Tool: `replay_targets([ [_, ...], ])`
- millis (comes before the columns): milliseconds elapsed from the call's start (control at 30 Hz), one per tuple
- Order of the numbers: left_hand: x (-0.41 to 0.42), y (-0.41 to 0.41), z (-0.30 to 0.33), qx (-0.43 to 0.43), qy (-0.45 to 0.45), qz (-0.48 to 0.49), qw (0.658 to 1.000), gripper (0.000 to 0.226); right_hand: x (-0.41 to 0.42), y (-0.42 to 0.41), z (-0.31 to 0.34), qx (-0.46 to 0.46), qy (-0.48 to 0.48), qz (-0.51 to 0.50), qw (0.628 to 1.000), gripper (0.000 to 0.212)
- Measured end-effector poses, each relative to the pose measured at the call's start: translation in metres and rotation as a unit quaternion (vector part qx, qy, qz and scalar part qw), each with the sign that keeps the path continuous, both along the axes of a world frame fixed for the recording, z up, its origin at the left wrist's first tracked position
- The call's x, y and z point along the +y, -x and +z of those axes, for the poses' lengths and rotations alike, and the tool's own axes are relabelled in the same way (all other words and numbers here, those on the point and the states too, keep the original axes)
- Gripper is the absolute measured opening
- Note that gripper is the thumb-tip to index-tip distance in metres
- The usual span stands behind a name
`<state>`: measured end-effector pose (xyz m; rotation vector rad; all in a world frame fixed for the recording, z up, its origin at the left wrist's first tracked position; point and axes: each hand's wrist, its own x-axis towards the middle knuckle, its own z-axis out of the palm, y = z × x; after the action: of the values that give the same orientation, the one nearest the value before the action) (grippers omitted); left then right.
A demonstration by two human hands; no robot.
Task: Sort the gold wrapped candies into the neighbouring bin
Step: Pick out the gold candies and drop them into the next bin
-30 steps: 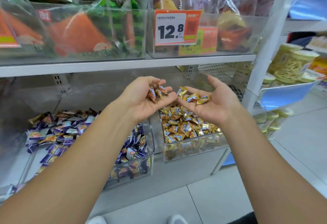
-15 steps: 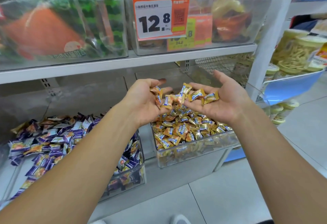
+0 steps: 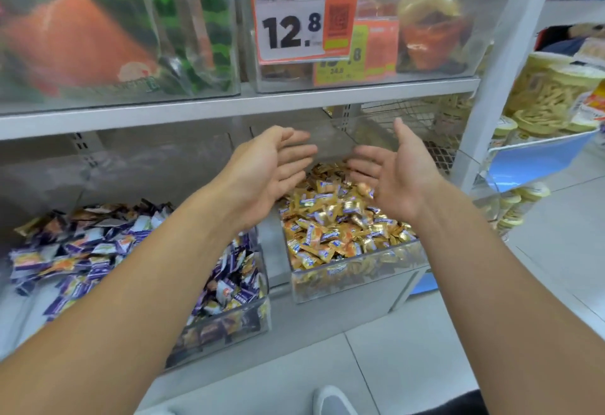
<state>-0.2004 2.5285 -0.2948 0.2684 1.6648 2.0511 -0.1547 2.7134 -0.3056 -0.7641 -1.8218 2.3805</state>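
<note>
Left hand (image 3: pixel 271 165) and right hand (image 3: pixel 389 175) hover palms inward above the right clear bin (image 3: pixel 357 275), fingers spread, holding nothing. Gold wrapped candies (image 3: pixel 337 228) fill that bin. Purple wrapped candies (image 3: pixel 98 251) fill the left bin (image 3: pixel 226 329) alongside.

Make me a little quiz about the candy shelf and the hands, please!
1. True or false: the left hand holds a fistful of candy.
2. What number is on the price tag?
3. Which bin sits under both hands? A) the gold candy bin B) the purple candy bin C) the wire basket

Key:
1. False. Its fingers are spread and the palm is bare, as with the right hand.
2. 12.8
3. A. The gold wrapped candies lie heaped right below the hands.
</note>
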Motion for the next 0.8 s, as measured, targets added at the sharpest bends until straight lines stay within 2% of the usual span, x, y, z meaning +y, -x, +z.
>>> replay_targets([
  [67,-0.019,-0.009,0.006,0.063,0.054,0.055,0.995,0.029,-0.019,-0.003,0.000,0.007,-0.145,-0.023,0.989,0.062],
  [100,-0.033,-0.012,0.007,0.099,0.087,0.075,0.988,0.025,-0.032,-0.006,0.001,0.028,-0.230,-0.028,0.972,0.051],
  [133,-0.051,-0.012,0.005,0.137,0.125,0.086,0.979,0.022,-0.047,-0.010,0.003,0.066,-0.313,-0.028,0.947,0.040],
  [200,-0.092,-0.012,-0.003,0.199,0.222,0.073,0.952,0.019,-0.082,-0.022,0.013,0.201,-0.432,0.002,0.879,0.016],
  [233,-0.112,-0.011,-0.007,0.225,0.278,0.054,0.932,0.017,-0.101,-0.027,0.020,0.263,-0.467,0.061,0.842,0.009],
  [267,-0.132,-0.010,-0.012,0.249,0.334,0.038,0.908,0.015,-0.121,-0.030,0.025,0.291,-0.497,0.137,0.806,0.010],
  [300,-0.150,-0.008,-0.018,0.275,0.388,0.031,0.879,0.012,-0.140,-0.029,0.026,0.275,-0.538,0.221,0.766,0.011],
  [367,-0.180,-0.006,-0.032,0.333,0.481,0.034,0.810,0.009,-0.170,-0.020,0.017,0.167,-0.664,0.347,0.641,0.012],
  [400,-0.190,-0.005,-0.039,0.359,0.519,0.031,0.775,0.008,-0.181,-0.015,0.012,0.111,-0.718,0.372,0.578,0.014],
  [467,-0.206,-0.005,-0.051,0.413,0.564,0.009,0.715,0.009,-0.199,-0.011,0.008,0.022,-0.775,0.381,0.503,0.014],
  [500,-0.210,-0.006,-0.055,0.432,0.564,0.003,0.704,0.010,-0.205,-0.012,0.006,-0.007,-0.790,0.382,0.479,0.017],
  [533,-0.213,-0.008,-0.057,0.444,0.550,0.005,0.708,0.010,-0.210,-0.012,0.004,-0.031,-0.803,0.382,0.455,0.020],
  [600,-0.217,-0.014,-0.058,0.452,0.515,0.006,0.728,0.008,-0.219,-0.014,0.001,-0.064,-0.827,0.383,0.407,0.012],
  [633,-0.218,-0.017,-0.059,0.448,0.501,0.000,0.740,0.007,-0.222,-0.015,-0.003,-0.067,-0.834,0.381,0.394,0.014],
  [700,-0.219,-0.020,-0.062,0.434,0.482,-0.010,0.761,0.006,-0.219,-0.008,-0.003,-0.059,-0.826,0.379,0.413,0.017],
  [733,-0.217,-0.021,-0.065,0.428,0.474,-0.004,0.769,0.007,-0.214,-0.003,0.000,-0.048,-0.805,0.382,0.451,0.011],
  [767,-0.215,-0.022,-0.068,0.410,0.461,0.010,0.787,0.009,-0.208,0.003,0.004,-0.035,-0.767,0.393,0.505,0.011],
  [800,-0.211,-0.023,-0.069,0.364,0.425,0.033,0.828,0.011,-0.202,0.008,0.010,-0.020,-0.708,0.408,0.576,0.014],
])
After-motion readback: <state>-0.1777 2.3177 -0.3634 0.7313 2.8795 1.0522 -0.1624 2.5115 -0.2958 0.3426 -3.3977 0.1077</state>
